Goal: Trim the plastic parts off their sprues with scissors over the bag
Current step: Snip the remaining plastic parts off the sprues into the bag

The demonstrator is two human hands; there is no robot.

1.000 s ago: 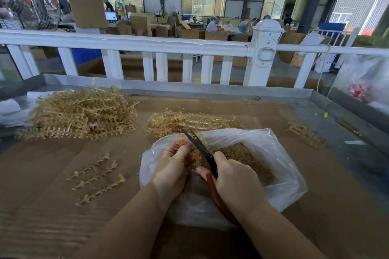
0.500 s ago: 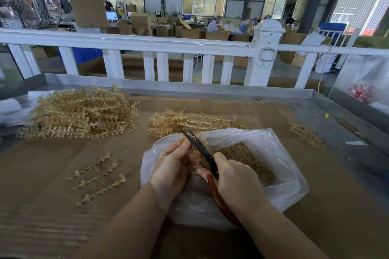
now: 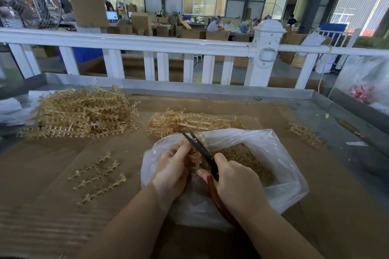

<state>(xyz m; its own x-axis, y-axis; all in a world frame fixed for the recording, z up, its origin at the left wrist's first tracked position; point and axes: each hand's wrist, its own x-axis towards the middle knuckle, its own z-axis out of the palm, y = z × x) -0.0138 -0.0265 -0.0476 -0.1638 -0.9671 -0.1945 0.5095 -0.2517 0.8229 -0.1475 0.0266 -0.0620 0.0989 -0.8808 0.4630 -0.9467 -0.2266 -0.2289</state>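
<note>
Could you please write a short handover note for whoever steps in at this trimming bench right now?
Left hand pinches a sprue over the open plastic bag.
Right hand grips the red-handled scissors, blades apart at the sprue.
Done: the bag holds a heap of cut parts.
Left: the sprue in hand, the big sprue pile at far left, and the smaller pile behind the bag.
Three sprue strips lie left of the bag, a few more to its right; I cannot tell whether these are trimmed.
</note>
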